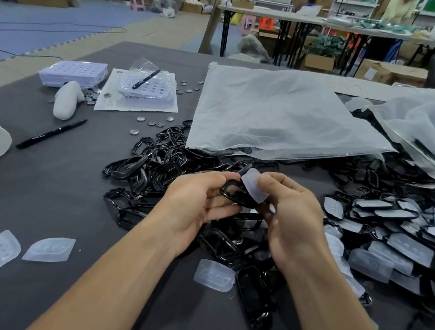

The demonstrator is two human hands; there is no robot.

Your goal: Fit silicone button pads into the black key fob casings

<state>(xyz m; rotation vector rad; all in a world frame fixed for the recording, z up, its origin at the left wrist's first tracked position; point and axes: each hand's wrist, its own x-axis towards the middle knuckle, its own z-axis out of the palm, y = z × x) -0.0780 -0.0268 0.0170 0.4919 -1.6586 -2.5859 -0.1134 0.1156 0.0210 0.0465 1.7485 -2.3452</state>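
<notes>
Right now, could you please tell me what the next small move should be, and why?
Probably press the pad down into the casing: the right hand pinches the pad tilted over the casing, which the left hand holds, and it is not yet seated.

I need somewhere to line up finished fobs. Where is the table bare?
Bare: the tabletop between the black pen, the two loose silicone pads and the left hand, and on to the near edge. Crowded: the empty casing pile at centre, the filled casings at right.

translucent pad (254, 184) against glossy black casing (231, 193)
</notes>
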